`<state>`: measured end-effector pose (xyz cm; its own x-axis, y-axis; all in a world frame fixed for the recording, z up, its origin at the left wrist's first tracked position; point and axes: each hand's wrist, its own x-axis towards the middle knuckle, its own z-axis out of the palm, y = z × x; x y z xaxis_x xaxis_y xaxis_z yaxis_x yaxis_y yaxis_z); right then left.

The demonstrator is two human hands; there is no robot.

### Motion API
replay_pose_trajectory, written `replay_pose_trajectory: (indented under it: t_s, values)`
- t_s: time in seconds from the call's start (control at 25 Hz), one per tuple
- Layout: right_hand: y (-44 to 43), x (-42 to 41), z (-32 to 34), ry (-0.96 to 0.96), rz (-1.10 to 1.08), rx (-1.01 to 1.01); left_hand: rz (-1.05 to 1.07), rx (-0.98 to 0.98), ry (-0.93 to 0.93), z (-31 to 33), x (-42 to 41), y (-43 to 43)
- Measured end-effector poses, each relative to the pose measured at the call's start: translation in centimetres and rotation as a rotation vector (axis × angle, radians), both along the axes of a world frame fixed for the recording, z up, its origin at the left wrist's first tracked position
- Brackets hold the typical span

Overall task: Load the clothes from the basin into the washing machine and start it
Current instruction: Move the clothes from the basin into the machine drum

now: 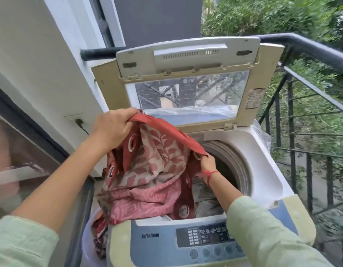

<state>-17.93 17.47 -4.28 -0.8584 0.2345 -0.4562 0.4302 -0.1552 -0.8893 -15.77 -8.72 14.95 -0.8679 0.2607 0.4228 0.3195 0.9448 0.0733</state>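
Note:
A top-loading washing machine point(263, 162) stands before me with its lid point(188, 81) raised upright. A large red and beige patterned cloth point(157, 160) hangs over the machine's left rim, partly inside the drum point(230, 160). My left hand point(112, 128) grips the cloth's top edge, lifted above the machine. My right hand point(207, 162) grips another part of the cloth inside the drum opening. The cloth's lower end trails into a pale basin point(87, 239) at the machine's lower left. The control panel point(205, 237) faces me at the front.
A black metal railing point(309, 53) runs behind and to the right of the machine, with greenery beyond. A white wall with a plugged socket point(76, 120) is on the left. A glass door point(22, 151) stands at the far left. Clear plastic sheeting point(261, 132) sits behind the machine.

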Motion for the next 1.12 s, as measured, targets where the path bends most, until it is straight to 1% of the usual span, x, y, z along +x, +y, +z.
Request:
replay_pose_trajectory:
  t_s: [0.04, 0.08, 0.12, 0.2, 0.28, 0.36, 0.44, 0.48, 0.56, 0.64, 0.68, 0.76, 0.8, 0.84, 0.88, 0.92, 0.96, 1.0, 1.04, 1.12]
  values:
    - [0.2, -1.5, 1.3, 0.000, -0.148, -0.214, 0.011, -0.011, -0.037, -0.8, 0.0, -0.2]
    - [1.4, -3.9, 2.0, 0.036, -0.260, -0.362, 0.007, -0.012, -0.101, -2.1, -0.1, -0.3]
    - [3.1, -6.1, 3.3, 0.088, -0.338, -0.429, -0.012, 0.005, -0.179, -3.4, -0.2, -0.1]
    - [6.5, -9.0, 7.5, 0.168, -0.391, -0.429, -0.080, 0.097, -0.283, -5.4, -0.7, 0.7]
    - [8.3, -8.7, 13.4, 0.326, -0.373, -0.481, -0.127, 0.158, -0.285, -5.6, -1.5, 2.1]
    - [10.0, -8.2, 18.2, 0.533, -0.376, -0.427, -0.197, 0.175, -0.259, -5.3, -2.5, 3.6]
    - [12.2, -8.2, 20.9, 0.717, -0.379, -0.338, -0.269, 0.223, -0.222, -4.7, -3.2, 5.3]
    - [13.3, -8.3, 21.1, 0.744, -0.374, -0.265, -0.294, 0.253, -0.211, -4.7, -3.4, 6.1]
    - [14.7, -8.1, 20.2, 0.627, -0.343, -0.064, -0.320, 0.254, -0.255, -6.1, -3.7, 7.9]
    - [14.6, -6.9, 16.6, 0.499, -0.194, 0.063, -0.347, 0.178, -0.402, -9.7, -3.5, 9.7]
    - [13.9, -5.6, 14.2, 0.429, -0.062, 0.120, -0.348, 0.143, -0.494, -12.2, -3.3, 10.3]
    - [11.8, -2.8, 8.4, 0.257, 0.229, 0.227, -0.277, 0.052, -0.699, -17.1, -2.3, 11.1]
    - [11.4, -2.0, 5.7, 0.167, 0.408, 0.329, -0.226, -0.029, -0.798, -19.1, -1.5, 11.3]
    - [10.6, -1.2, 3.5, 0.087, 0.638, 0.518, -0.197, -0.118, -0.899, -20.4, -0.6, 11.5]
    - [10.2, -0.8, 1.8, -0.004, 0.903, 0.754, -0.201, -0.175, -0.997, -21.0, 0.2, 11.8]
    - [9.7, -0.6, 0.6, -0.099, 1.159, 0.945, -0.238, -0.173, -1.082, -20.9, 0.9, 12.1]
    - [8.9, -0.4, 0.3, -0.187, 1.316, 1.041, -0.291, -0.100, -1.125, -20.2, 1.3, 12.1]
    - [8.2, -0.2, 0.4, -0.225, 1.392, 1.076, -0.329, 0.016, -1.116, -19.1, 1.4, 11.8]
    - [7.4, -0.3, 0.6, -0.199, 1.379, 1.093, -0.339, 0.135, -1.040, -17.8, 1.4, 10.9]
    - [5.1, -1.1, 1.5, -0.003, 1.187, 1.149, -0.287, 0.309, -0.707, -15.4, 1.3, 7.5]
